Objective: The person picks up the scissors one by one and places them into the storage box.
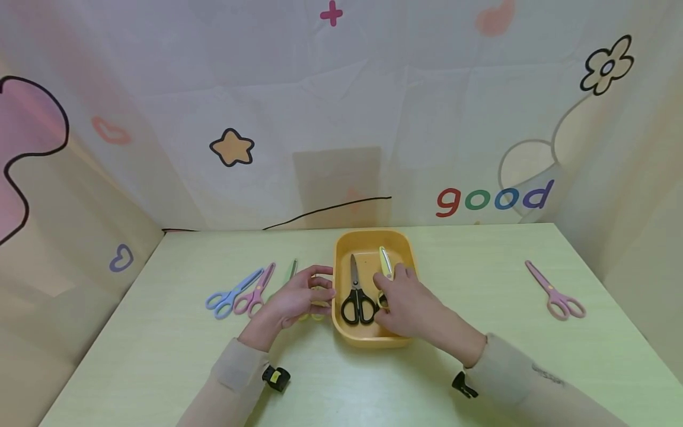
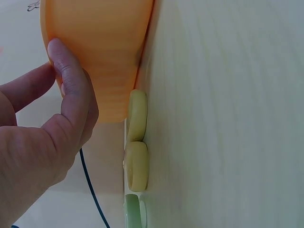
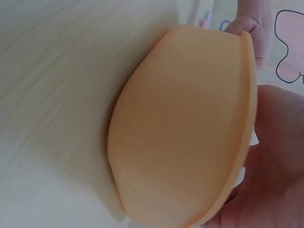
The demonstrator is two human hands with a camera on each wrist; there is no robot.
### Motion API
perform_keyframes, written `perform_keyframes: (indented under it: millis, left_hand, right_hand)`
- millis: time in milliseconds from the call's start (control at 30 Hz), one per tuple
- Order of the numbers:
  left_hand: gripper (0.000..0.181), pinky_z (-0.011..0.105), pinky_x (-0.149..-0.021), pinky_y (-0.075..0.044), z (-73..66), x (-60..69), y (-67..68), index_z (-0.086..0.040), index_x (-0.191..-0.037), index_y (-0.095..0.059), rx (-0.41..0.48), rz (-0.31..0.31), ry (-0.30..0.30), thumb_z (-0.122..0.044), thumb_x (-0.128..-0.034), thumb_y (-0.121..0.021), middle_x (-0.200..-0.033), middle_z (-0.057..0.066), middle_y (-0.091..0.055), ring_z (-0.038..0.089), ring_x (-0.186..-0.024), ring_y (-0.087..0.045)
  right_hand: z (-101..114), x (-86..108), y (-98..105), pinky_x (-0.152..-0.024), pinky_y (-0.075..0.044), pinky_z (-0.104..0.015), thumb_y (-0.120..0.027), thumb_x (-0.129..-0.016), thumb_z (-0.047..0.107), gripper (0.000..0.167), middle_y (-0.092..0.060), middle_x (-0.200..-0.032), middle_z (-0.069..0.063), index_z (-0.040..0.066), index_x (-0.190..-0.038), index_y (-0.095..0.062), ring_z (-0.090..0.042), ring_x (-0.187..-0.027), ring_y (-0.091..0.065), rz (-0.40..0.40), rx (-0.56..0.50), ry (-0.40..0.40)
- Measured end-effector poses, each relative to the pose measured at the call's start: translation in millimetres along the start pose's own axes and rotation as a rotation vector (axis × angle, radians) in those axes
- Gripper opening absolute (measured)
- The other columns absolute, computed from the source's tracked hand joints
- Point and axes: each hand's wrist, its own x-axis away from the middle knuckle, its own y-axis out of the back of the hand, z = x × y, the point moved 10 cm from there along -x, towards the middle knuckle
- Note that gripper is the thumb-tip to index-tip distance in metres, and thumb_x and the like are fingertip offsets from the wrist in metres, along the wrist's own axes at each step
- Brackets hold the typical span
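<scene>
An orange rectangular tray (image 1: 368, 342) stands on the table. Inside it lies a pair of black-handled scissors (image 1: 354, 293), blades pointing away. My right hand (image 1: 413, 299) reaches into the tray and grips yellow scissors (image 1: 385, 261) near their handles, which the fingers partly cover. In the right wrist view, the tray wall hides those fingertips. At the tray's left side, my left hand (image 1: 301, 296) touches the outer wall by the rim with its fingers (image 2: 71, 76). Yellow handle loops (image 2: 137, 166) lie beneath that hand, beside green scissors (image 1: 292, 268) that it partly hides.
Left of the tray lie blue scissors (image 1: 229, 299) and pink scissors (image 1: 258, 290). Another pair of pink-purple scissors (image 1: 555, 293) is far right on the table (image 1: 480, 267). A printed curtain (image 1: 341, 107) hangs behind the table and along both sides.
</scene>
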Motion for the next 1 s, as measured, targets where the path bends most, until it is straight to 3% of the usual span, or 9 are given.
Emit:
perform_keyframes:
  millis: [233, 567, 800, 1000]
  left_hand:
    - [0.055, 0.033, -0.074, -0.062, 1.7, -1.0, 0.5, 0.006, -0.149, -0.035, 0.003, 0.000, 0.007, 0.008, -0.0992, -0.060, -0.117, 0.019, -0.054, 0.021, -0.087, -0.063]
    - [0.054, 0.034, -0.075, -0.062, 0.2, -0.5, 0.3, 0.005, -0.148, -0.036, -0.002, -0.007, 0.007, 0.008, -0.0992, -0.060, -0.118, 0.021, -0.053, 0.023, -0.089, -0.063]
    - [0.054, 0.033, -0.074, -0.062, 0.6, -0.5, 0.2, 0.006, -0.148, -0.036, 0.002, -0.008, 0.009, 0.008, -0.0990, -0.060, -0.113, 0.016, -0.054, 0.020, -0.085, -0.063]
    - [0.054, 0.033, -0.073, -0.062, 0.3, -0.3, -0.4, 0.006, -0.148, -0.036, 0.005, -0.009, 0.006, 0.008, -0.0990, -0.060, -0.115, 0.018, -0.054, 0.020, -0.085, -0.063]
  right_hand:
    - [-6, -2.6, -17, -0.056, -0.043, -0.033, -0.072, -0.082, 0.016, 0.046, -0.049, -0.101, -0.022, 0.005, -0.124, -0.059, -0.034, -0.090, -0.045, 0.072, 0.024, -0.058]
    - [-4, -2.8, -20, -0.058, -0.046, -0.038, -0.072, -0.085, 0.017, 0.037, -0.049, -0.093, -0.019, 0.004, -0.117, -0.058, -0.034, -0.084, -0.048, 0.101, 0.043, -0.046]
    - [-7, -4.2, -27, -0.063, -0.051, -0.042, -0.074, -0.087, 0.021, 0.039, -0.052, -0.098, -0.021, 0.005, -0.118, -0.059, -0.036, -0.089, -0.052, 0.137, 0.056, -0.063]
    - [-7, -4.9, -28, -0.064, -0.052, -0.044, -0.073, -0.087, 0.021, 0.036, -0.054, -0.099, -0.020, 0.005, -0.116, -0.060, -0.035, -0.088, -0.054, 0.131, 0.054, -0.059]
